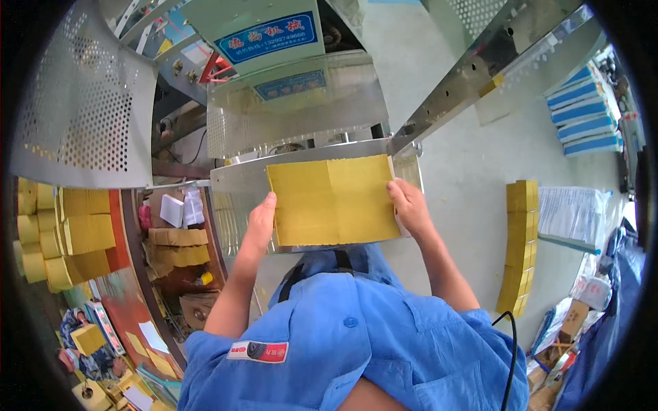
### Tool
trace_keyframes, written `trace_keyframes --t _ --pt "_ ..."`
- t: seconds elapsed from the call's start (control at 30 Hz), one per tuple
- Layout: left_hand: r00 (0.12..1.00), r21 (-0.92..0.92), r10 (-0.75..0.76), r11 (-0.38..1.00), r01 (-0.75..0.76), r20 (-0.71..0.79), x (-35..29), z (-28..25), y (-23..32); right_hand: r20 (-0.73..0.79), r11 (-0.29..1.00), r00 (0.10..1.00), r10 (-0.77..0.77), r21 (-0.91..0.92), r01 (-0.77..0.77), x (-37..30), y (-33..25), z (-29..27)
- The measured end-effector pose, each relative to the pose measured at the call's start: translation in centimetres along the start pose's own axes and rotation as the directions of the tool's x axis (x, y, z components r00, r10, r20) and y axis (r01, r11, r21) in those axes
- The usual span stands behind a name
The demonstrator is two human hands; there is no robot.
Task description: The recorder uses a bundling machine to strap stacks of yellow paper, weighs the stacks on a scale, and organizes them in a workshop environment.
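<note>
Head view: left hand (259, 222) and right hand (411, 205) are each closing a grip on the flat yellow rectangular paper stack (332, 200), which is lying with its long axis left-to-right.

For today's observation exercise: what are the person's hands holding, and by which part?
A flat stack of yellow paper sheets, gripped by its two side edges: left hand left, right hand right.

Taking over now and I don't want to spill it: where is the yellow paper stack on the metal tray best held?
Probably by its two short side edges, one hand from each side, as now: left hand on the left edge, right hand on the right. The yellow paper stack lies flat and wide on the metal tray, so squeezing inward keeps the sheets together.
</note>
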State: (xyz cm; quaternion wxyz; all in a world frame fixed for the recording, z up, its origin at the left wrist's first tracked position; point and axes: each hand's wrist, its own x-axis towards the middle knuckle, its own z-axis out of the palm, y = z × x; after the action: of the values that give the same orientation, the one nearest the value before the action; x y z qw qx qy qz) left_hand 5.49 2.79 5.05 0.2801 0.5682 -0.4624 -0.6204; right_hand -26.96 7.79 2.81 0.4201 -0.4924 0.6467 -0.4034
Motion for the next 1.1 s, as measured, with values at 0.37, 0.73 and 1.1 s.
trace_keyframes --t 0.37,0.73,1.1 --pt "0.989 -0.452 0.089 0.882 -0.132 -0.115 1.6 1.3 -4.9 -0.056 0.905 0.997 0.056 0.424 -0.027 -2.4 0.5 1.6" --pt "0.995 -0.689 0.077 0.717 -0.102 -0.067 1.4 4.9 -2.3 0.047 0.682 0.999 -0.007 0.731 -0.030 1.0 -0.7 3.4" --pt "0.961 -0.476 0.275 0.842 -0.254 -0.026 12.4 2.1 2.5 0.053 0.684 0.995 0.084 0.723 -0.096 11.2 -0.2 3.7"
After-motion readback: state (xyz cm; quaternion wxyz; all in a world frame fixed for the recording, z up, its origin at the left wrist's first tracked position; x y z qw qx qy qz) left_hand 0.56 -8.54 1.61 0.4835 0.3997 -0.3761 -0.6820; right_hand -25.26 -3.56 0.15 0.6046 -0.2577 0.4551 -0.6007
